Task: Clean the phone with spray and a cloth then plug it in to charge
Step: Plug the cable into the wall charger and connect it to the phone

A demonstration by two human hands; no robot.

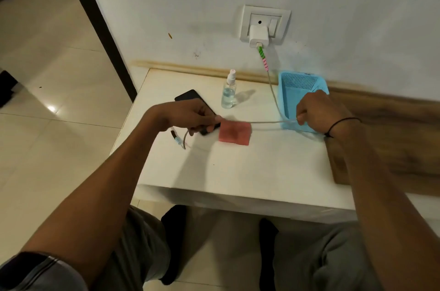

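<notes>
The phone, black and screen-up, lies flat on the white counter toward its 10 o'clock corner, its near end covered by the left hand. The left grip is closed on the charging cable, pinching it just above the phone's near end; the cable's free tip, wrapped in a light blue sleeve, hangs out at 7 o'clock from that hand. From there the cable runs taut across to the right hand, whose grip is also closed around it at the near rim of the blue basket. The cable then rises past the basket's left side to the white charger, seated in the wall socket at 12 o'clock. A folded pink cloth lies flat at the counter's centre, just beneath the stretched cable. The clear spray bottle stands upright at 12 o'clock of the cloth, just right of the phone.
</notes>
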